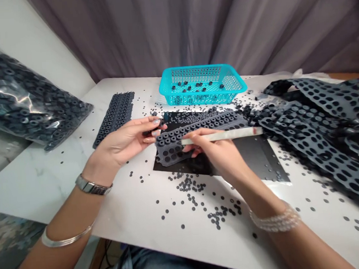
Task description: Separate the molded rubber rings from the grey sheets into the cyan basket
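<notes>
My left hand (127, 142) pinches a small black rubber ring (151, 132) between thumb and fingertips, just left of a grey rubber strip (194, 133) full of rings and holes. My right hand (217, 150) rests on that strip and grips a thin white stick (225, 135) that points left towards the strip's end. The strip lies across a black mat (257, 157) on the white table (135, 211). A turquoise basket (202, 83) with several black rings stands behind it.
A second full strip (115, 114) lies at the back left. A clear bag of black rings (20, 104) sits at the far left. A heap of emptied perforated strips (323, 124) fills the right side. Small black discs (202, 202) are scattered near the front edge.
</notes>
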`<state>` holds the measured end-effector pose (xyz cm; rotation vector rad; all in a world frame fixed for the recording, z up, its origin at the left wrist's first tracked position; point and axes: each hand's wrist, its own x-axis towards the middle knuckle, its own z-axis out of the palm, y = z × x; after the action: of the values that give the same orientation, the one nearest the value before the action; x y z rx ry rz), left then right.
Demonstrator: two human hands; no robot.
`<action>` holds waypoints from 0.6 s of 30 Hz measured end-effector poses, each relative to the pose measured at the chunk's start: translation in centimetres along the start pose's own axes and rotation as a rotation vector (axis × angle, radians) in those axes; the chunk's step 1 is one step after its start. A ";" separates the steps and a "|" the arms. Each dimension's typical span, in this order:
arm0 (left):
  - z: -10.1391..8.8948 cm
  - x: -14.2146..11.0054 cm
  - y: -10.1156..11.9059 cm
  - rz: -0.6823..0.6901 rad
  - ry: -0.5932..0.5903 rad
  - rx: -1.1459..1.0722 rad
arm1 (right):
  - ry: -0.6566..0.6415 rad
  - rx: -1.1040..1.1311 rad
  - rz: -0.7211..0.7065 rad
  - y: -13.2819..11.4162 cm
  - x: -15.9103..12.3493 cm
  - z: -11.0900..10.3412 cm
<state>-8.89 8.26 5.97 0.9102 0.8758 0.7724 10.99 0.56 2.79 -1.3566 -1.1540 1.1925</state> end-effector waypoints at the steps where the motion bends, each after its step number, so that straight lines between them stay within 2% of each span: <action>1: 0.2 0.1 -0.3 -0.023 -0.017 -0.046 | 0.041 0.058 0.001 -0.1 0.1 -0.4; 4: 0.6 0.2 -0.7 -0.062 -0.052 -0.098 | 0.130 0.199 0.007 -0.4 0.6 -1.5; 7: 0.8 0.4 -0.8 -0.070 -0.060 -0.134 | 0.158 0.285 0.018 -0.6 0.9 -2.4; 14: 1.2 0.9 -2.3 -0.150 -0.001 -0.324 | 0.225 0.417 -0.012 -0.2 1.8 -4.1; 16: 1.6 1.5 -2.4 -0.126 0.011 -0.259 | 0.259 0.454 -0.011 0.1 2.2 -4.7; 18: 2.3 3.0 -1.6 -0.024 0.038 -0.047 | 0.279 0.487 -0.011 0.5 2.5 -5.1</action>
<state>-5.26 9.39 4.46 0.8444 0.8964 0.7887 16.33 2.65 2.44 -1.0938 -0.6196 1.1399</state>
